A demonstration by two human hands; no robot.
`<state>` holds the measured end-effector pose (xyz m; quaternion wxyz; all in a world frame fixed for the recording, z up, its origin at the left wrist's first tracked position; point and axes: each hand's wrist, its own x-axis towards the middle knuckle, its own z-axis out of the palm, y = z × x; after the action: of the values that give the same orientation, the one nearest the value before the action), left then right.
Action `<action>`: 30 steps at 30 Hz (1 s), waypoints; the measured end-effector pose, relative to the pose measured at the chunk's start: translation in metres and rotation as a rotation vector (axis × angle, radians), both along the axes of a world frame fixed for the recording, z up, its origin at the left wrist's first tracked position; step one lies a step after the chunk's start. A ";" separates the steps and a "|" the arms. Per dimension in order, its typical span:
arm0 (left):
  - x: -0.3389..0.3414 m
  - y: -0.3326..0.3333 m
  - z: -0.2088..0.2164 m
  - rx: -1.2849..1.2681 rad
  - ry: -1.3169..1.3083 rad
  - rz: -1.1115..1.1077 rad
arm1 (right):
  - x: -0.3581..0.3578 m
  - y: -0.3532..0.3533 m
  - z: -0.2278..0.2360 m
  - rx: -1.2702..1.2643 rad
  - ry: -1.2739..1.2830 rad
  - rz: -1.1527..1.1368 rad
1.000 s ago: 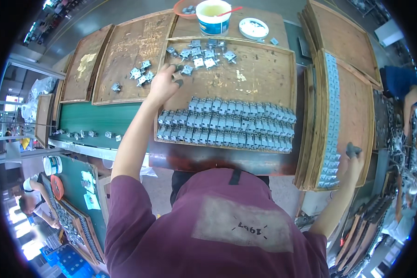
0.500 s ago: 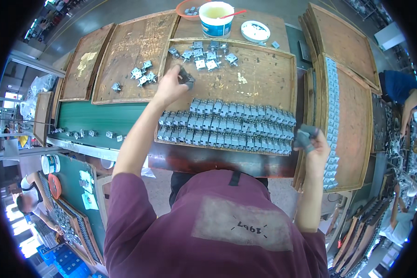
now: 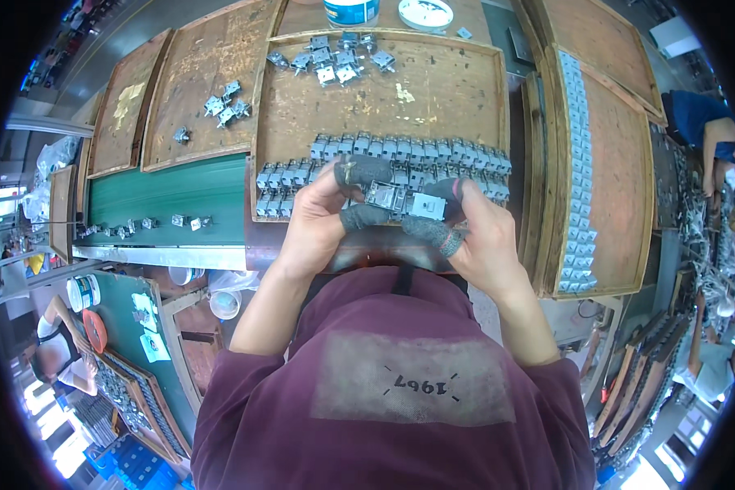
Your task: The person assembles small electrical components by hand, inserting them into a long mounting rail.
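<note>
Both hands meet over the near rows of parts, their thumbs and fingertips covered in dark finger sleeves. My left hand [image 3: 322, 216] is closed on a small metal frame-like part [image 3: 384, 196], its open side showing. Close against it, my right hand [image 3: 474, 229] pinches a small grey square metal block [image 3: 425, 207]. Whether the two pieces touch I cannot tell. Under and beyond the hands, rows of grey metal blocks [image 3: 416, 149] fill the near side of a wooden tray [image 3: 457, 90]. A loose pile of similar blocks [image 3: 335, 57] lies at its far left.
To the left lies another wooden tray [image 3: 196, 90] with several loose blocks, beside a green conveyor belt [image 3: 171, 200] carrying small parts. Stacked trays [image 3: 612, 188] stand at the right, one holding a column of blocks. A bucket [image 3: 351, 11] and white lid [image 3: 425, 14] sit beyond.
My left hand has come back from the far left of the tray, and my right hand has moved in from the right edge. They now hold their pieces together in front of me.
</note>
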<state>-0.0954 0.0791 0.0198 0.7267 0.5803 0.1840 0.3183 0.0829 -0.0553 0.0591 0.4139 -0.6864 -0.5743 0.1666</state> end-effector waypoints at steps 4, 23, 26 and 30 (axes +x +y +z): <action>0.003 -0.014 0.010 -0.088 0.005 -0.060 | 0.002 -0.001 0.006 0.098 -0.089 0.027; 0.037 -0.023 -0.013 0.885 0.262 0.208 | -0.001 0.002 -0.011 -0.152 -0.018 -0.059; 0.033 -0.023 -0.013 0.803 0.172 0.115 | 0.015 0.007 -0.011 -0.386 0.291 0.047; 0.037 -0.026 -0.004 0.891 0.156 0.064 | 0.013 0.001 -0.021 -0.371 0.443 0.135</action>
<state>-0.0585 0.0533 0.0154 0.3800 0.8527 0.1012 0.3438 0.0959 -0.0541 0.0382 0.3844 -0.6575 -0.4743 0.4416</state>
